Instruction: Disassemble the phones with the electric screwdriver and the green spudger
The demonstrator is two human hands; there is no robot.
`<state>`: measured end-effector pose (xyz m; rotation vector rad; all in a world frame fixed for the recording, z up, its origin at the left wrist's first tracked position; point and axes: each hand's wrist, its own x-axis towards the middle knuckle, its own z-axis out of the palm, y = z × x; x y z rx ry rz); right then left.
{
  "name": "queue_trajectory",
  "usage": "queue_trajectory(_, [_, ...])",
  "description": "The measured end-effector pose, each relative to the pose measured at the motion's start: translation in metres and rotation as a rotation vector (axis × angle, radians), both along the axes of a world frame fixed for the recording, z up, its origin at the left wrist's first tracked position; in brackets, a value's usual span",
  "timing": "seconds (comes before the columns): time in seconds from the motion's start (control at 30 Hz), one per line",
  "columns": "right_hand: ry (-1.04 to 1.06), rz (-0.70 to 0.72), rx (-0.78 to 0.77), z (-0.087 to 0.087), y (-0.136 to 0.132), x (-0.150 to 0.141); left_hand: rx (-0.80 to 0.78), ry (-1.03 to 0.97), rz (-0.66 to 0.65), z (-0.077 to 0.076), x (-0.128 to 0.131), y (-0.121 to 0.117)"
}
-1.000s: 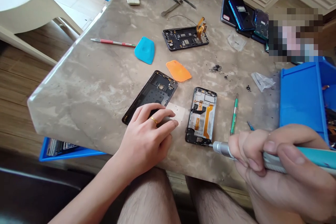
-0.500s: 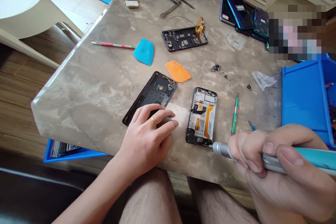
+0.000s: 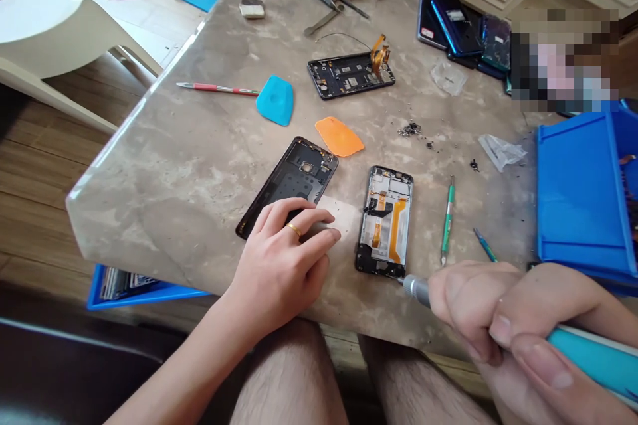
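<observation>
My left hand (image 3: 282, 259) lies flat across the lower end of a black phone back housing (image 3: 294, 176), with its fingertips reaching onto a pale card (image 3: 341, 216). My right hand (image 3: 493, 319) is closed around a teal and silver electric screwdriver (image 3: 416, 287). The screwdriver's thin tip sits at the lower right corner of an opened phone frame (image 3: 385, 222), which shows orange flex cables. The tip's exact contact with the frame is too small to tell.
All of this lies on a beige marble table (image 3: 164, 179). Nearby are a blue pry pad (image 3: 275, 101), an orange pick (image 3: 339, 136), a green screwdriver (image 3: 448, 222), another phone frame (image 3: 349, 75) and small screws (image 3: 409, 129). A blue parts bin (image 3: 581, 189) stands at right.
My right hand has rotated, and the screwdriver's handle now slants lower toward the bottom right. Its tip remains at the frame's corner. My left hand has not visibly moved.
</observation>
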<state>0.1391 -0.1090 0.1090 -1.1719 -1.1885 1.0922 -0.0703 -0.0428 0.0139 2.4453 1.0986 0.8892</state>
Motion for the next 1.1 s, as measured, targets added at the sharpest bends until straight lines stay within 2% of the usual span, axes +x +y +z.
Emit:
queue_trajectory(0.13, [-0.041, -0.091, -0.053, 0.004, -0.004, -0.002, -0.009, -0.007, 0.002, 0.0, 0.0, 0.0])
queue_trajectory(0.33, [0.014, 0.023, 0.008, -0.003, 0.0, 0.015, -0.014, -0.002, -0.003, 0.002, -0.001, 0.0])
queue_trajectory(0.5, [0.022, -0.182, 0.082, -0.007, 0.002, 0.012, -0.03, -0.01, -0.004, 0.002, -0.001, 0.001])
queue_trajectory(0.53, [0.017, -0.188, 0.075, -0.006, 0.002, 0.012, -0.031, -0.011, -0.003, 0.002, -0.001, 0.001])
queue_trajectory(0.7, [-0.025, 0.024, -0.008, 0.0, 0.006, 0.027, -0.033, -0.011, -0.004, 0.002, -0.001, 0.0])
queue_trajectory(0.83, [-0.008, 0.019, -0.015, 0.0, 0.005, 0.033, -0.037, -0.014, -0.008, 0.002, 0.0, 0.001])
queue_trajectory(0.97, [0.024, -0.017, -0.034, -0.003, 0.008, 0.024, -0.036, -0.016, -0.005, 0.002, 0.0, 0.001])
queue_trajectory(1.1, [0.148, -0.186, -0.03, -0.012, 0.02, 0.013, -0.018, -0.018, 0.0, 0.001, -0.001, 0.001])
